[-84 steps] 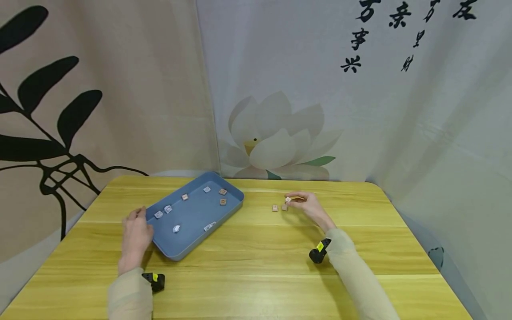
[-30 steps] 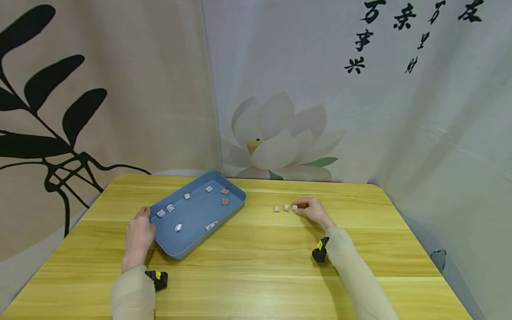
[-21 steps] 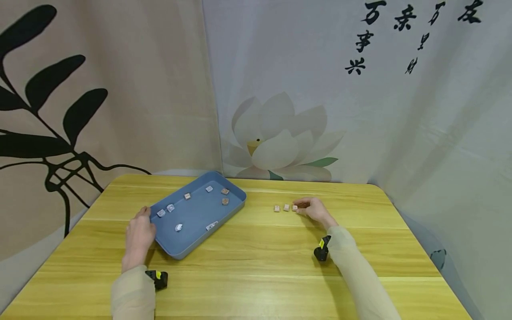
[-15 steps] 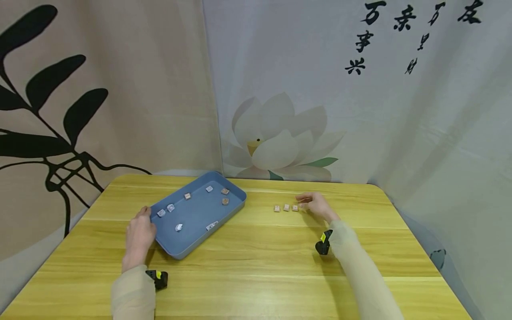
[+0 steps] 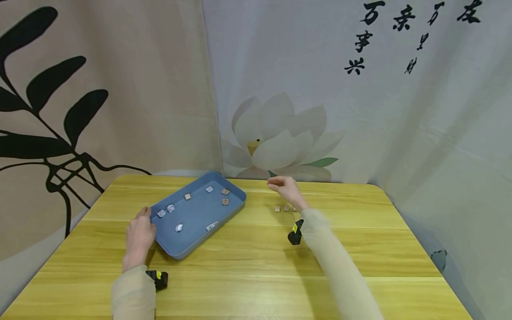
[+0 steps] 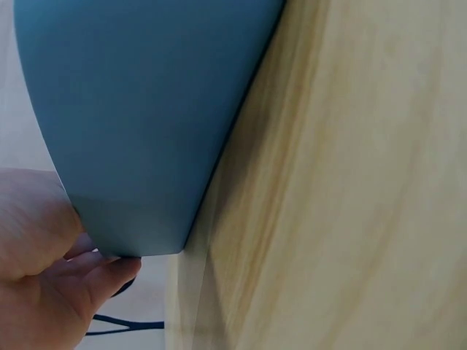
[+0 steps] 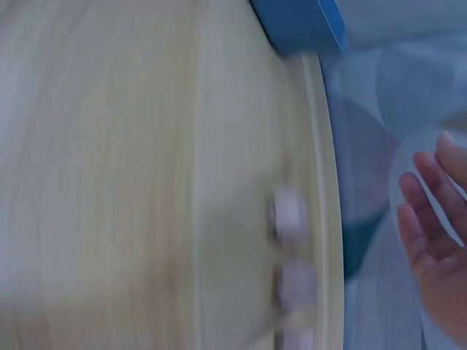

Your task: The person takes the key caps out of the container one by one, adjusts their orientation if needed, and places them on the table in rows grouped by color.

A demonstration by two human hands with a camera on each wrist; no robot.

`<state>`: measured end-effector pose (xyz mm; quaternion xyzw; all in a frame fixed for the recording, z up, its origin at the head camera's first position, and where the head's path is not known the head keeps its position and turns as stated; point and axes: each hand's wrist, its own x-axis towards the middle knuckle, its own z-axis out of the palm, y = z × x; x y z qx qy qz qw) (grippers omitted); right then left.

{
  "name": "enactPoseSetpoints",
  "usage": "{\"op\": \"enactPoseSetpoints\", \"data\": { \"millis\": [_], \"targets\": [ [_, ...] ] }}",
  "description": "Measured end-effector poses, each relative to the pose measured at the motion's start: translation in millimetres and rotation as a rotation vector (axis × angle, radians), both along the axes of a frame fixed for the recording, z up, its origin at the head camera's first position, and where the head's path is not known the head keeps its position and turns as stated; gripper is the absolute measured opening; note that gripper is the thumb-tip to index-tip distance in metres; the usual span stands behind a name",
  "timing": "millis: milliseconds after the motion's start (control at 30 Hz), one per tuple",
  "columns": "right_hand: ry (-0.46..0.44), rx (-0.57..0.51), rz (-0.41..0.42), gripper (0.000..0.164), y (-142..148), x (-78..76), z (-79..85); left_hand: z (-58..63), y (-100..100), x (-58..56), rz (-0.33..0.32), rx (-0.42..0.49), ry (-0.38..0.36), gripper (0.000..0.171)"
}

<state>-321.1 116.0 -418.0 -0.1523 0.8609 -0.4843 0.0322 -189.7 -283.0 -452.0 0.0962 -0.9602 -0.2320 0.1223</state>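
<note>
My left hand holds the near left end of a blue rectangular tray; in the left wrist view its fingers curl at the tray's corner. Inside the tray lie several small pieces that look like keycaps, among them a white one, a brown one and a longer one. To the tray's right, three pale keycap-like pieces stand in a row on the table. Above and behind that row hovers my right hand, fingers extended and nothing visible in them.
The wooden table has its far edge close behind the row, against a printed curtain. A black wrist camera sits on the right sleeve, and another on the left. My right forearm partly covers the row's right end.
The right hand set the third keycap-like piece at the row's right end, let go, then lifted and swung left over the row. The left hand and tray stay put.
</note>
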Motion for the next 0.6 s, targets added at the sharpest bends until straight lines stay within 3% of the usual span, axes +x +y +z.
{"op": "enactPoseSetpoints", "data": {
  "millis": [300, 600],
  "targets": [
    [0.027, -0.092, 0.054, 0.031, -62.8, 0.3, -12.1, -1.3, -0.9, -0.3, -0.001, -0.007, 0.015, 0.051],
    [0.094, -0.046, 0.088, 0.031, -103.2, 8.5, -24.5, -0.9, -0.8, 0.4, 0.001, -0.006, 0.016, 0.052]
  ]
}}
